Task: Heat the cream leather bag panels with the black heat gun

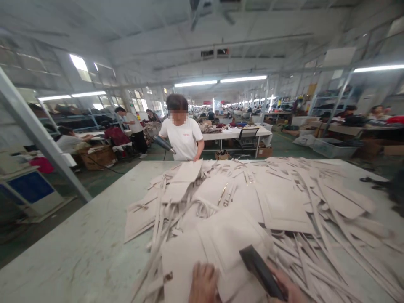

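At the bottom centre my left hand [203, 281] lies on a beige leather-like bag piece [181, 256], its fingers bent and close together; what they hold, if anything, is hidden. To its right, my right hand [285, 284] is wrapped round a dark handheld tool [260, 269], whose wide flat end points up and left over the beige panels. A large pile of beige panels [284, 206], straps [159, 210] and gold-coloured metal fittings [223, 193] spreads beyond both hands.
The pale table [94, 240] has worn marks. Across it stands a person in a white shirt [184, 136] with a dark tool [162, 144]. A metal post [47, 139] slants at the left. Something dark [391, 187] is at the right edge.
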The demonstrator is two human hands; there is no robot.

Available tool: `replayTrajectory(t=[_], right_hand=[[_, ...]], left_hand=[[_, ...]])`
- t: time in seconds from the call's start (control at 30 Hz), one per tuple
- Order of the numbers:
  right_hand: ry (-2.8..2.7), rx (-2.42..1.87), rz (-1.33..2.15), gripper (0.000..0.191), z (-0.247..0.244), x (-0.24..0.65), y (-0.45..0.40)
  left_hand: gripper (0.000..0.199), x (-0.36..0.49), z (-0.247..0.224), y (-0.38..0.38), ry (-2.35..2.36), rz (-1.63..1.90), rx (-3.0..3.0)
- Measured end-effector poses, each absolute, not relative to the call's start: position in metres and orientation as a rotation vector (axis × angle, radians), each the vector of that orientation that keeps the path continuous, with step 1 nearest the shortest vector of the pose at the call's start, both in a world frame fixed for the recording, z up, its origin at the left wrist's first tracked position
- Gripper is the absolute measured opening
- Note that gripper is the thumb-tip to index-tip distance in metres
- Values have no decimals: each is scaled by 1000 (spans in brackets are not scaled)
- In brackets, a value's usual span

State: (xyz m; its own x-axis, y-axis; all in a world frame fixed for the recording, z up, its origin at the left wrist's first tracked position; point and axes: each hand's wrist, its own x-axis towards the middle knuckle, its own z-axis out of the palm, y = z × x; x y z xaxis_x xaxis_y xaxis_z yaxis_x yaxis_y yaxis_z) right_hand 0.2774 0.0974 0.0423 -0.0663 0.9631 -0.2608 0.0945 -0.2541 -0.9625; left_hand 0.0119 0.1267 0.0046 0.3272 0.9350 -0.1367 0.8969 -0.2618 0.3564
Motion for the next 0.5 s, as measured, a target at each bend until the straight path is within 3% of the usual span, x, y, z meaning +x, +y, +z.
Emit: replayTrajectory(t=[0.1, 0.4, 0.5], right_hand=[[-1149, -1476, 1530, 77, 47, 288, 62], [-1066, -1316, 1738, 71, 53, 250, 46], [-1093, -1394, 1734, 62, 58, 234, 58]], left_hand=[[52, 8, -4, 123, 1629, 292, 2398], [63, 5, -3, 124, 1572, 395, 2557], [58, -1, -7, 122, 1546, 421, 2480]])
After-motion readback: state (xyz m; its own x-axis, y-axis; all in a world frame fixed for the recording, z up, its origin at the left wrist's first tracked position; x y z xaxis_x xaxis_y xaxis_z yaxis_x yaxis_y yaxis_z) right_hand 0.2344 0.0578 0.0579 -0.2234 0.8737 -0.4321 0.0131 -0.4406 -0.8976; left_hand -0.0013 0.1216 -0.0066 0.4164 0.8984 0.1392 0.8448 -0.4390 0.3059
